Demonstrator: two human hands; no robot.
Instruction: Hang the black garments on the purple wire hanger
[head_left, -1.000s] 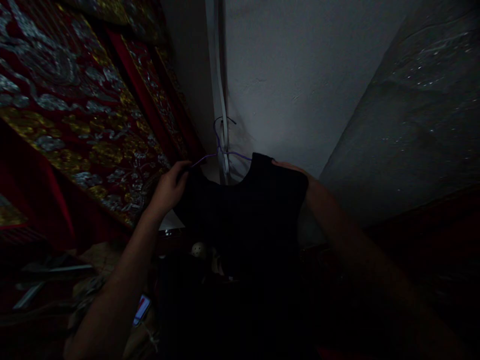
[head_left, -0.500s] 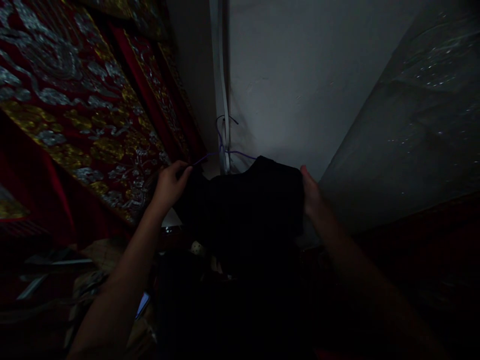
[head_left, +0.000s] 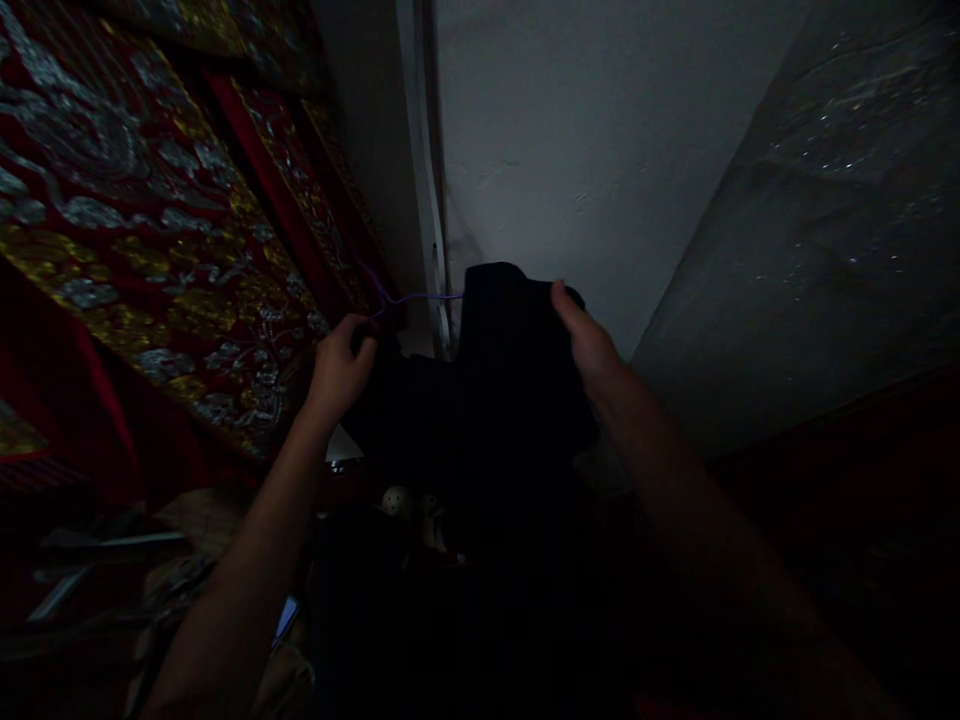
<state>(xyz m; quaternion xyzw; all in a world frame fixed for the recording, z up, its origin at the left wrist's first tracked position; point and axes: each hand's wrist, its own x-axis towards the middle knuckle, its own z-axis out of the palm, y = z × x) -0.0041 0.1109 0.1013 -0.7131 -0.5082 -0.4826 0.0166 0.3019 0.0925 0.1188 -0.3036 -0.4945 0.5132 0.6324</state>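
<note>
A black garment (head_left: 517, 370), likely a shirt, hangs between my hands on a thin purple hanger (head_left: 420, 296). The hanger tilts, its hook end leaning left against the red cloth. My left hand (head_left: 341, 365) is closed at the garment's left shoulder, thumb and fingers pinching the cloth by the hanger's end. On the other side my right hand (head_left: 589, 340) grips the right shoulder, thumb on top and the other fingers hidden behind the fabric. Darkness hides the garment's lower part.
Red cloth with gold and silver embroidery (head_left: 187, 250) hangs at the left. Behind stands a pale wall (head_left: 570, 150) with a narrow upright strip (head_left: 426, 150). Shiny clear sheeting (head_left: 825, 200) covers the right side. Below lie a lit phone-like screen (head_left: 285, 618) and a pale perforated shoe (head_left: 396, 500).
My right hand has moved left and up with the garment's right shoulder. The hanger has tipped, its hook swinging left from the wall strip. My left hand has stayed nearly in place.
</note>
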